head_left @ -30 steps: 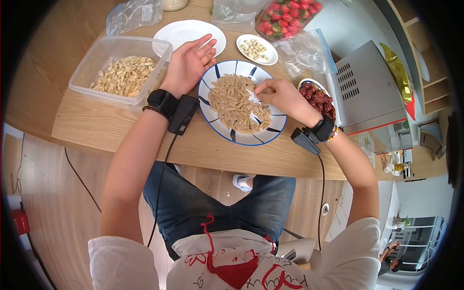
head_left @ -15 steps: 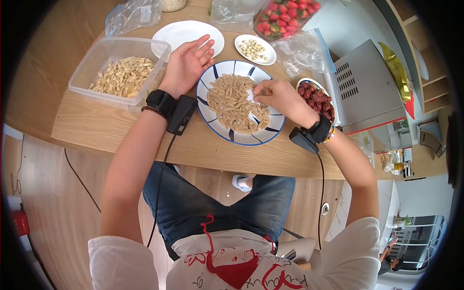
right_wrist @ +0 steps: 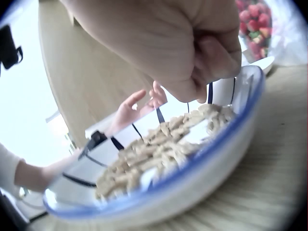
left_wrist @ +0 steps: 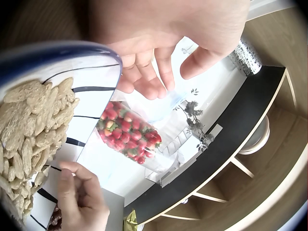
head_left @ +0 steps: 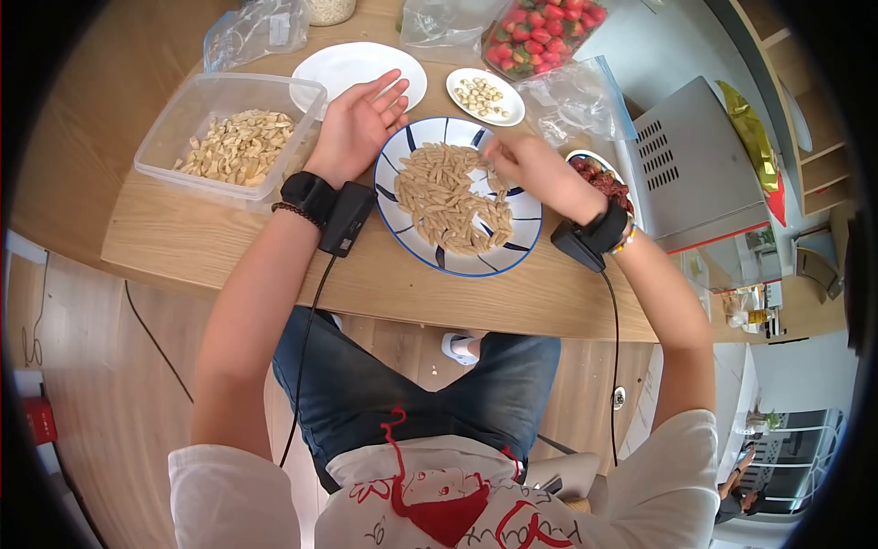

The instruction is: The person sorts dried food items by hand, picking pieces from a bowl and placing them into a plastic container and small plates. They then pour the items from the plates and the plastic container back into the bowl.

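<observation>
A blue-rimmed plate (head_left: 430, 261) with dark stripes holds a heap of pale tan, spindle-shaped dried pieces (head_left: 439, 197). My right hand (head_left: 540, 174) hangs over its right part, fingers curled and thumb close to the index finger; in the right wrist view its fingertips (right_wrist: 199, 91) are bunched just above the pieces. I cannot tell whether a piece is between them. At the plate's upper left rim my left hand (head_left: 357, 133) lies palm up, fingers loosely spread, holding nothing.
A clear plastic tub (head_left: 155, 137) of pale dried chunks stands left. Behind are a white plate (head_left: 329, 64), a small dish (head_left: 457, 78) of pale round seeds and packed strawberries (head_left: 540, 37). Dark red dried fruit (head_left: 599, 178) and a grey metal box (head_left: 695, 156) stand right.
My right hand has lifted slightly and shifted away from me along the plate's right side; its fingertips are blurred now. The left hand has stayed in place.
</observation>
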A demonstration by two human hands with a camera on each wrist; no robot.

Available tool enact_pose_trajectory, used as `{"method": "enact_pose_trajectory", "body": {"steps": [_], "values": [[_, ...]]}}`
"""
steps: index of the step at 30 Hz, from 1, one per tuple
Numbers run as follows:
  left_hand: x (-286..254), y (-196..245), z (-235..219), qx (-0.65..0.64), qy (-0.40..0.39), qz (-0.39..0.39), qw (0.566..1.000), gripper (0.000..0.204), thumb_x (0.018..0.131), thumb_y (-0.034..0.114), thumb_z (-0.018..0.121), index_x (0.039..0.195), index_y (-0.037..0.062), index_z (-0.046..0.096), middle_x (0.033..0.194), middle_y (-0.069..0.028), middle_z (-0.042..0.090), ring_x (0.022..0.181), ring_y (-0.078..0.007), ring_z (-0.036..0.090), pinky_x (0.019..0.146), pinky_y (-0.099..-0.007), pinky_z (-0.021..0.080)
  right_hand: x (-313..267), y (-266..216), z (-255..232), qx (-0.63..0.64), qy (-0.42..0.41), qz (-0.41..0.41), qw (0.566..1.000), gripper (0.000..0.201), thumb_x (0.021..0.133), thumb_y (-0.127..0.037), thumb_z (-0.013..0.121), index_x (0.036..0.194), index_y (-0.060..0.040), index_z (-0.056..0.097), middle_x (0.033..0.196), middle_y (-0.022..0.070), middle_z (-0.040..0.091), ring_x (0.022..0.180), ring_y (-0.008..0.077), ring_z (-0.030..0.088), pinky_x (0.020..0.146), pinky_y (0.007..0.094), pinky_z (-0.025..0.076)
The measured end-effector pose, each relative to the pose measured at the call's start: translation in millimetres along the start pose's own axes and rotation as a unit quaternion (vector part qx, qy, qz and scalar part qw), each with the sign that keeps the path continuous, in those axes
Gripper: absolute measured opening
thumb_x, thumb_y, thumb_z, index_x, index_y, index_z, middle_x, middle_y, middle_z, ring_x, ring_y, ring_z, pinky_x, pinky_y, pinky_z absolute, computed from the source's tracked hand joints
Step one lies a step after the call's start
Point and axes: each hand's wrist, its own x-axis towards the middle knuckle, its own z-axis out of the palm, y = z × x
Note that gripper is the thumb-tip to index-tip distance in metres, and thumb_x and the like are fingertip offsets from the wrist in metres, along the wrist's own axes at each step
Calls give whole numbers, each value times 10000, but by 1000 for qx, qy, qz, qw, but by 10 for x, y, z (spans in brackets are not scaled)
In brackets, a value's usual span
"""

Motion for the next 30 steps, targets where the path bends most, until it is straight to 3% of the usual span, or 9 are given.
{"method": "enact_pose_trajectory", "body": {"steps": [1,2,5,8,14,20,23,26,30], "values": [[-3,0,-2,-3,0,0,1000,439,894,191,455,1285,-2,401,1153,-103,528,969,-186,523,884,-323,410,20,-15,-65,36,-26,51,998,196,882,-162,538,943,20,579,655,48,535,577,130,494,573,268,429],[-2,2,-2,-6,0,1,1000,439,895,192,454,1285,-2,401,1153,-103,528,969,-186,523,884,-323,410,32,4,-43,127,0,41,991,199,891,-165,523,944,14,591,655,27,519,562,101,458,548,271,411],[-2,2,-1,-8,1,1,1000,441,896,196,455,1287,0,400,1153,-100,529,969,-184,523,885,-323,409,13,-150,-170,235,-45,214,947,180,871,-153,546,913,15,597,626,36,494,550,95,443,536,275,398],[-7,3,1,-2,1,2,1000,443,897,199,456,1289,1,399,1154,-98,529,970,-183,524,885,-323,409,-93,-178,-104,-23,-33,21,999,171,842,-147,589,895,15,602,605,71,508,538,136,476,533,303,406],[2,5,-14,-2,-5,-1,1000,443,897,198,456,1291,4,397,1154,-98,531,965,-181,528,880,-321,412,-122,-135,-28,-72,-39,46,996,183,805,-147,640,876,19,610,711,159,621,646,274,598,613,358,459],[2,9,-10,-6,-1,-3,1000,439,897,197,453,1289,5,401,1146,-98,537,958,-179,534,876,-321,414,-130,-72,-19,-87,-47,27,995,170,817,-147,624,871,13,639,755,158,640,695,278,620,644,348,470],[3,9,-10,-2,0,-4,1000,443,898,199,452,1293,5,400,1151,-97,535,962,-177,532,878,-318,413,-130,-80,-90,-55,-29,91,994,192,827,-150,613,934,4,653,773,166,646,704,265,627,661,333,475],[9,0,-12,8,3,0,1000,425,897,235,460,1256,7,444,1160,-85,538,973,-171,531,860,-317,426,-139,-30,-143,-34,-29,98,994,216,833,-161,610,971,-1,655,785,173,651,707,254,630,675,328,479],[2,-1,7,10,11,2,1000,433,896,221,460,1270,6,429,1159,-86,536,971,-171,529,868,-316,420,-177,-59,-112,-20,-43,67,997,213,832,-177,619,953,-7,663,766,170,650,696,242,631,665,328,480]]}}
